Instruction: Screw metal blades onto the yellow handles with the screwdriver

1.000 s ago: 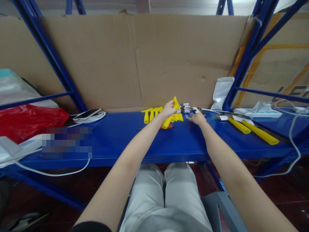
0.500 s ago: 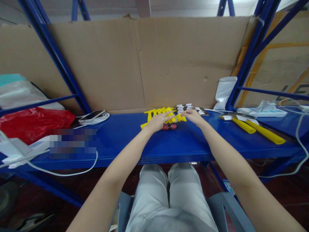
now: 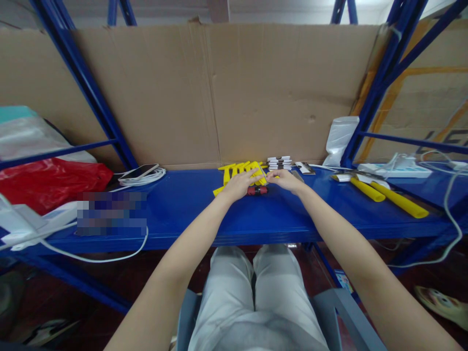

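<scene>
My left hand (image 3: 239,185) lies with outstretched fingers over the right end of a row of yellow plastic pieces (image 3: 236,171), fingertips touching them. Their exact kind is too small to tell. Just right of it, my right hand (image 3: 288,180) has curled fingers closed at a small yellow piece (image 3: 277,177), mostly hidden by the fingers. The two hands' fingertips are nearly meeting. A dark red cylindrical object with a black band (image 3: 257,190) lies in front of the yellow pieces, beside my left fingers. Behind my right hand sits a stack of white-and-black flat pieces (image 3: 279,163).
On the blue shelf (image 3: 190,207), two tools with long yellow handles (image 3: 398,199) lie at right, near a white power strip (image 3: 395,170). A phone (image 3: 141,171) on coiled white cable and a red bag (image 3: 54,183) are at left. Cardboard (image 3: 263,92) stands behind.
My right hand has shifted left toward my left hand and now covers most of the small yellow pieces that lay in sight. My left hand stays almost in place.
</scene>
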Available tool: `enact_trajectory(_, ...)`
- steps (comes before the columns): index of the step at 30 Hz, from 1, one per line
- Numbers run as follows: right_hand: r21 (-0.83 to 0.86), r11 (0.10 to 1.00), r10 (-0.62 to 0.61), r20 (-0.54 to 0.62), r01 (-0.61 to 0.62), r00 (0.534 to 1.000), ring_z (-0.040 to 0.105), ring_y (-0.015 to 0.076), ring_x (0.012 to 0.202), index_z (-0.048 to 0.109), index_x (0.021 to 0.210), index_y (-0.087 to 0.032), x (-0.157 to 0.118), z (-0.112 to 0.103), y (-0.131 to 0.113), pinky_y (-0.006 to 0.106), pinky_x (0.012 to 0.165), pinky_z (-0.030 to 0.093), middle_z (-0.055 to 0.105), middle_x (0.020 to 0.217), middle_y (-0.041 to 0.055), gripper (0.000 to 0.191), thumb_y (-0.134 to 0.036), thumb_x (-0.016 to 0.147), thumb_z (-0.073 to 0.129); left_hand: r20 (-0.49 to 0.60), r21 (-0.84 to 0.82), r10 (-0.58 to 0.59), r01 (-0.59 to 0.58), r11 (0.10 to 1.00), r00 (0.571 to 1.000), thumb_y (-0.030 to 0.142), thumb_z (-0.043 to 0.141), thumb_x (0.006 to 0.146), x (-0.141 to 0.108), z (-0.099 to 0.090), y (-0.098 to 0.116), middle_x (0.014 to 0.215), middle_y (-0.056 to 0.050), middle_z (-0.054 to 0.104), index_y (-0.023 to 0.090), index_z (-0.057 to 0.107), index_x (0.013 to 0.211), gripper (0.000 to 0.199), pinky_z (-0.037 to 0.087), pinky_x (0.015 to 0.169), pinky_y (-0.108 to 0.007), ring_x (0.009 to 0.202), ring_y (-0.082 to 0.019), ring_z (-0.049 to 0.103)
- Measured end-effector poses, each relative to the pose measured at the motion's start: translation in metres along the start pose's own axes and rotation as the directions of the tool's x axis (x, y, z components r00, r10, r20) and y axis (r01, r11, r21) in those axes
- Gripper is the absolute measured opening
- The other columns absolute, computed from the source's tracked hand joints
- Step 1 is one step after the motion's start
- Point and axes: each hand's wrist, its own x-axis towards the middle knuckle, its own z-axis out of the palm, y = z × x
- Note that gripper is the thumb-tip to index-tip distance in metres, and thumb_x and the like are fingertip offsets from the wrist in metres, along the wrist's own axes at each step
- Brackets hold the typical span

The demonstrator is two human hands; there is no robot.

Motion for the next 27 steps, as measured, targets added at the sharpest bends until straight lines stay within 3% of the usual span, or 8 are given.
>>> enact_trajectory(8,-0.021,0.997,0.066,-0.119,-0.069,0.991,0.054,0.0116,0.062,0.061,0.062,-0.017,0.007,-0.003,0.004,0.023,0.066,0.044,0.061,0.062,-0.0009,0.011,-0.016,0.073,0.058,0.004,-0.004,-0.021,0.021,1.000,1.000,-0.002,0.041,0.086,0.001,0.001,-0.001,0.155,-0.009,0.042,0.031,0.049,0.144,0.066,0.041,0.108,-0.045,0.133,-0.024,0.051)
enact_trajectory(12,-0.216,0.948,0.169,-0.279,-0.234,0.945,0.058,0.0158,0.067,0.062,0.065,-0.017,0.010,-0.026,0.014,0.026,0.066,0.045,0.060,0.062,0.0015,0.014,-0.020,0.078,0.057,0.010,-0.005,-0.070,0.070,0.998,0.997,-0.003,0.040,0.084,-0.003,0.001,-0.006,0.156,-0.007,0.041,0.030,0.050,0.143,0.069,0.043,0.107,-0.042,0.135,-0.024,0.049)
enact_trajectory(16,-0.442,0.764,0.253,-0.467,-0.471,0.848,0.061,0.0286,0.104,0.070,0.087,-0.014,0.009,-0.051,0.031,0.040,0.089,0.046,0.069,0.098,0.0149,0.016,-0.021,0.082,0.058,-0.001,-0.015,-0.077,0.077,0.997,0.997,-0.004,0.039,0.083,-0.003,0.002,-0.010,0.157,-0.004,0.039,0.032,0.049,0.144,0.071,0.042,0.108,-0.041,0.137,-0.022,0.047)
enact_trajectory(21,-0.390,0.671,0.360,-0.572,-0.631,0.737,0.049,0.0369,0.123,0.063,0.121,-0.008,0.000,-0.062,0.044,0.053,0.100,0.038,0.058,0.125,0.0266,0.055,-0.050,0.087,0.056,0.004,-0.014,-0.068,0.068,0.998,0.998,-0.002,0.038,0.083,-0.002,0.004,-0.009,0.156,-0.005,0.041,0.032,0.049,0.143,0.070,0.043,0.107,-0.042,0.136,-0.022,0.048)
enact_trajectory(24,-0.363,0.657,0.430,-0.539,-0.660,0.724,0.043,0.0394,0.129,0.057,0.129,-0.003,-0.003,-0.063,0.044,0.054,0.102,0.034,0.052,0.130,0.0312,0.071,-0.061,0.088,0.050,0.011,-0.018,-0.083,0.083,0.996,0.996,-0.003,0.038,0.083,-0.002,0.003,-0.008,0.156,-0.006,0.040,0.030,0.050,0.143,0.069,0.043,0.106,-0.042,0.136,-0.024,0.048)
enact_trajectory(27,-0.369,0.649,0.468,-0.495,-0.665,0.732,0.039,0.0406,0.131,0.053,0.135,-0.002,-0.002,-0.064,0.043,0.056,0.104,0.031,0.050,0.133,0.0319,0.076,-0.061,0.088,0.051,0.008,-0.023,-0.082,0.082,0.996,0.997,-0.003,0.037,0.083,-0.003,0.002,-0.008,0.157,-0.005,0.040,0.031,0.049,0.143,0.071,0.042,0.107,-0.042,0.136,-0.024,0.047)
